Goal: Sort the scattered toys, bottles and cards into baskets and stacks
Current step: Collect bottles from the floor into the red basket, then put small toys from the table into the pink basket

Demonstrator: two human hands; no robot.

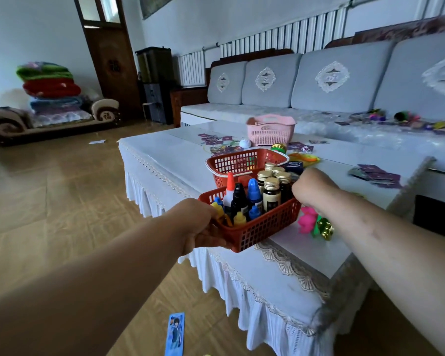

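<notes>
A red basket full of small bottles sits at the near left edge of the white-clothed table. It holds gold-capped brown bottles and coloured dropper bottles. My left hand grips the basket's near left end. My right hand is at its far right end, fingers hidden behind the wrist. A second red basket stands just behind, and a pink basket farther back. Purple cards and bright toys lie scattered on the table.
A grey sofa runs behind the table, with more toys and cards on its seat. One blue card lies on the wooden floor by the table's near corner. Folded blankets are stacked at the far left.
</notes>
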